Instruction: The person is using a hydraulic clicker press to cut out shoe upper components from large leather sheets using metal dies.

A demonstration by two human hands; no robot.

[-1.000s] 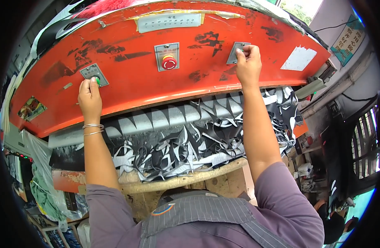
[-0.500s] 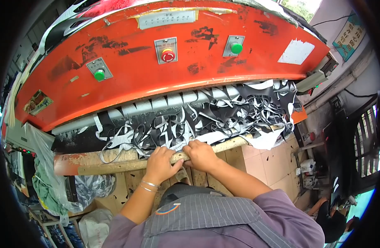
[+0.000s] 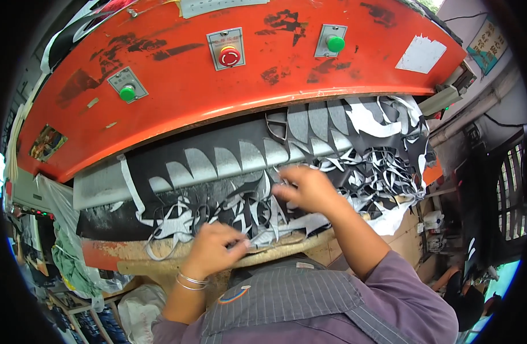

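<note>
My left hand (image 3: 215,249) hovers over the wooden front edge (image 3: 154,265) of the machine bed, thumb and fingers apart, slightly blurred. Farther forward, my right hand (image 3: 312,190) is above the scraps, its thumb and fingers spread, pointing left; nothing shows in it. Below and between the hands lies a tangled heap of black and white cut-out scraps (image 3: 258,212). Beyond it stretches a black sheet (image 3: 160,152) with a row of pointed, curved cut-outs. A cutting die (image 3: 276,127), a thin dark frame with crossbars, rests on the sheet near the press.
The red press beam (image 3: 177,97) spans the far side, carrying a green button (image 3: 127,93) at left, a red button (image 3: 229,56) in the middle and another green button (image 3: 335,43) at right. A clear plastic bag (image 3: 54,200) hangs at left. A person (image 3: 464,304) is at lower right.
Both hands have come off the wooden edge. The right one reached forward over the scraps. More of the cut sheet and the cutting die now show, and the view has shifted.
</note>
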